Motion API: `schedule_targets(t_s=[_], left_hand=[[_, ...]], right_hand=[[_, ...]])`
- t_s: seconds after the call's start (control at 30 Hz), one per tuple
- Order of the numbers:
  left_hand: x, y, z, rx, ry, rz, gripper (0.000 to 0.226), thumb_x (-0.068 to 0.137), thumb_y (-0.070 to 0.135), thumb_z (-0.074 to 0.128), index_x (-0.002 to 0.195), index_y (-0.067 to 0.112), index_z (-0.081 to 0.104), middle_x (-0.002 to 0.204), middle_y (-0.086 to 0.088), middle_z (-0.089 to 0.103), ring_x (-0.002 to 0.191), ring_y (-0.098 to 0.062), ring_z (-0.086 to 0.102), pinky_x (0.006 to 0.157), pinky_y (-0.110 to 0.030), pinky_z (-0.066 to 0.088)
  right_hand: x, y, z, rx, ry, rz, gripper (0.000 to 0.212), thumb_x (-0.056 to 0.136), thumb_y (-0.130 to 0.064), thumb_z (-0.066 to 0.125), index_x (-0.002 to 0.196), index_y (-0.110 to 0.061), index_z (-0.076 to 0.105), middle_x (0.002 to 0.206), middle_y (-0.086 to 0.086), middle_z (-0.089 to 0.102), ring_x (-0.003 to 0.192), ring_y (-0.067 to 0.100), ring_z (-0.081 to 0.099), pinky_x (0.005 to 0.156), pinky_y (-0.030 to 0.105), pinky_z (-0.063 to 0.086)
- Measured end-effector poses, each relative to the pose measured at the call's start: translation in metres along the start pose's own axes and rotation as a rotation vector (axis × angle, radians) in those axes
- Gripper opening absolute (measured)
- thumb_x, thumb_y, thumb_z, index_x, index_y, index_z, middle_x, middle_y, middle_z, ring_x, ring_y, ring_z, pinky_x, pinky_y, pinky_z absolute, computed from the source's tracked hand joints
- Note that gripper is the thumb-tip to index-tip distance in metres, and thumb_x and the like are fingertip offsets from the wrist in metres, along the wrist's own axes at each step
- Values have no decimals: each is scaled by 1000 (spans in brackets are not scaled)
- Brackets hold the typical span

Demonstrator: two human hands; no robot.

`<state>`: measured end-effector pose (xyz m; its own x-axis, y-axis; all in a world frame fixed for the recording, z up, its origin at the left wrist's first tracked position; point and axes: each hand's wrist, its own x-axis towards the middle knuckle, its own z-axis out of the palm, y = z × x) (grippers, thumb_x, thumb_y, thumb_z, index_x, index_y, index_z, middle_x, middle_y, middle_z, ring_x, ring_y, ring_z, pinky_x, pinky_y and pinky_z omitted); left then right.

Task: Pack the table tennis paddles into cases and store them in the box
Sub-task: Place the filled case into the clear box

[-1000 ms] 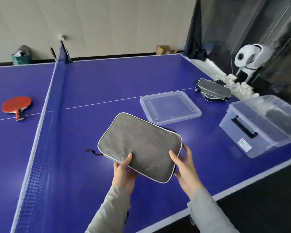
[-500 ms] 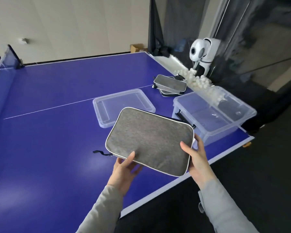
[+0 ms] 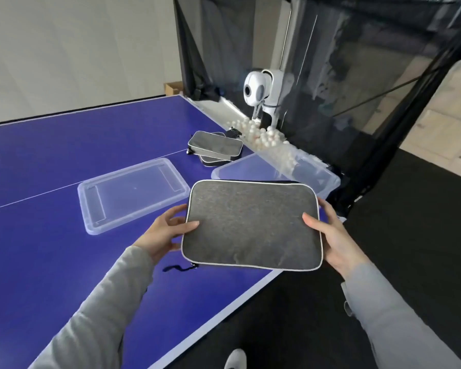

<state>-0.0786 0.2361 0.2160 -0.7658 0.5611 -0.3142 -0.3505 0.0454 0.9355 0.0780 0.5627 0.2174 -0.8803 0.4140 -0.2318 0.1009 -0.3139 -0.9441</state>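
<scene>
I hold a grey paddle case (image 3: 253,225) with white piping flat in the air, over the near corner of the blue table (image 3: 37,235). My left hand (image 3: 168,233) grips its left edge, thumb on top. My right hand (image 3: 333,235) grips its right edge the same way. A black zipper cord (image 3: 179,268) hangs from the case's near left corner. Just behind the case stands the clear plastic box (image 3: 320,177), mostly hidden by it. Two more grey cases (image 3: 214,149) lie stacked farther back on the table.
The clear box lid (image 3: 133,193) lies flat to the left of the case. A white ball machine (image 3: 261,94) stands beyond the table's end with many white balls (image 3: 266,137) below it, inside a black net (image 3: 357,75). Dark floor lies to the right.
The view has swung right; the red paddle and the net are out of sight. Both hands have carried the case right, toward the clear box, and levelled it.
</scene>
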Motion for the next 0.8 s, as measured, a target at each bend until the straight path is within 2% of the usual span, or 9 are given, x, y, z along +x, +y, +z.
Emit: schedule_targets(t_s=[0.13, 0.23, 0.3, 0.4, 0.5, 0.57, 0.63, 0.73, 0.8], left_hand=[[44, -5, 27, -5, 56, 9, 75, 53, 28, 86, 123, 29, 56, 105, -2, 71, 96, -18, 69, 73, -41, 57], [79, -6, 41, -30, 106, 17, 80, 47, 34, 87, 121, 29, 58, 105, -2, 72, 98, -19, 69, 80, -47, 56], [105, -2, 50, -62, 158, 18, 77, 46, 35, 87, 117, 31, 59, 106, -2, 72, 100, -20, 68, 85, -51, 52], [137, 5, 62, -110, 215, 15, 74, 51, 30, 86, 119, 29, 58, 107, -4, 71, 102, -22, 66, 88, -54, 50], [166, 10, 76, -140, 266, 2, 69, 66, 15, 83, 128, 21, 53, 109, -6, 70, 99, -23, 66, 84, -51, 51], [178, 11, 90, -186, 296, -1, 59, 74, 10, 77, 127, 19, 53, 111, -10, 69, 95, -23, 67, 73, -44, 56], [192, 12, 107, -219, 336, 1, 52, 77, 7, 74, 122, 21, 54, 113, -11, 67, 91, -21, 68, 63, -36, 57], [214, 8, 132, -228, 400, -18, 53, 79, 8, 73, 126, 21, 52, 116, -10, 65, 90, -18, 66, 66, -35, 54], [227, 3, 149, -215, 469, -32, 59, 78, 9, 75, 130, 19, 49, 118, -8, 62, 89, -17, 64, 68, -33, 50]], right_hand=[[47, -17, -27, -57, 12, -5, 76, 48, -40, 92, 116, -44, 59, 107, -3, 72, 95, 19, 71, 64, 33, 57], [96, -38, -44, -155, -18, 16, 75, 43, -50, 92, 110, -51, 60, 105, -6, 72, 98, 19, 70, 67, 34, 58], [131, -54, -51, -208, -57, 38, 77, 43, -51, 91, 113, -51, 59, 113, -5, 69, 105, 21, 67, 74, 37, 57], [177, -76, -59, -229, -111, 61, 87, 40, -45, 94, 119, -45, 58, 120, 0, 66, 108, 23, 65, 85, 39, 55], [216, -98, -70, -287, -206, 92, 73, 44, -33, 93, 111, -47, 64, 106, -6, 72, 99, 16, 69, 70, 26, 57], [239, -110, -77, -326, -212, 108, 67, 49, -26, 89, 108, -46, 64, 105, -4, 72, 99, 13, 69, 70, 23, 57], [263, -118, -87, -341, -208, 123, 64, 54, -19, 84, 109, -43, 62, 110, -1, 68, 98, 12, 69, 72, 24, 56], [298, -120, -101, -391, -240, 171, 61, 56, -16, 82, 107, -44, 61, 108, -4, 67, 94, 11, 70, 76, 29, 55], [321, -117, -110, -448, -277, 213, 67, 60, -15, 81, 118, -40, 58, 110, -5, 67, 96, 13, 70, 78, 32, 54]])
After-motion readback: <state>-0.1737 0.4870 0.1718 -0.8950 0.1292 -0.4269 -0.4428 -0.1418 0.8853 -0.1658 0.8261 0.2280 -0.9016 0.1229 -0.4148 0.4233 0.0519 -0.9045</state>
